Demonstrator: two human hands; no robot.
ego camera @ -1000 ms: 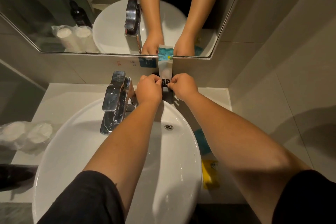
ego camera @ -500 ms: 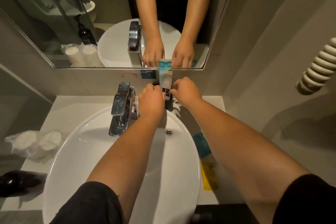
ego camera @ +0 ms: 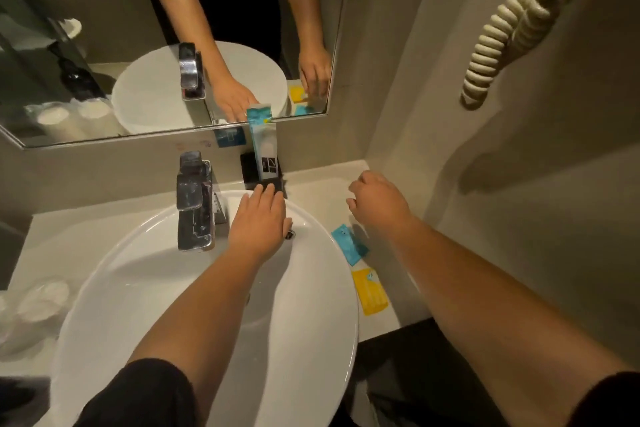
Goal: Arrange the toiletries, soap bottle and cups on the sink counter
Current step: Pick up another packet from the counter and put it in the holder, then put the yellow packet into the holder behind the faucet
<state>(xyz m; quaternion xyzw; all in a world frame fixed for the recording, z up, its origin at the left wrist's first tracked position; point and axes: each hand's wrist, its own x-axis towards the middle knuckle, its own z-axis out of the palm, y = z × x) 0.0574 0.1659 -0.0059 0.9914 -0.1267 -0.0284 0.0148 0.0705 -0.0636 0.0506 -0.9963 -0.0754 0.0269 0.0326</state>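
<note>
A tall white and blue toiletry packet [ego camera: 264, 146] stands upright in a small black holder [ego camera: 250, 172] against the wall behind the basin. My left hand [ego camera: 259, 224] lies flat over the basin's back rim, fingertips touching the holder's front. My right hand [ego camera: 375, 201] hovers above the counter to the right with loosely curled fingers, holding nothing. A blue sachet [ego camera: 349, 244] and a yellow sachet [ego camera: 370, 291] lie on the counter [ego camera: 325, 187] right of the basin. Plastic-wrapped cups [ego camera: 33, 303] lie at the far left.
The white oval basin [ego camera: 194, 288] fills the middle, with a chrome tap [ego camera: 194, 199] at its back. A mirror [ego camera: 104, 45] covers the wall behind. A coiled cream cord [ego camera: 502, 35] hangs on the right wall. A dark object [ego camera: 17, 392] shows at bottom left.
Both hands have let go of the upright packet. My left hand dropped flat at the holder's base and my right hand moved right over the counter. The camera shifted, showing both sachets.
</note>
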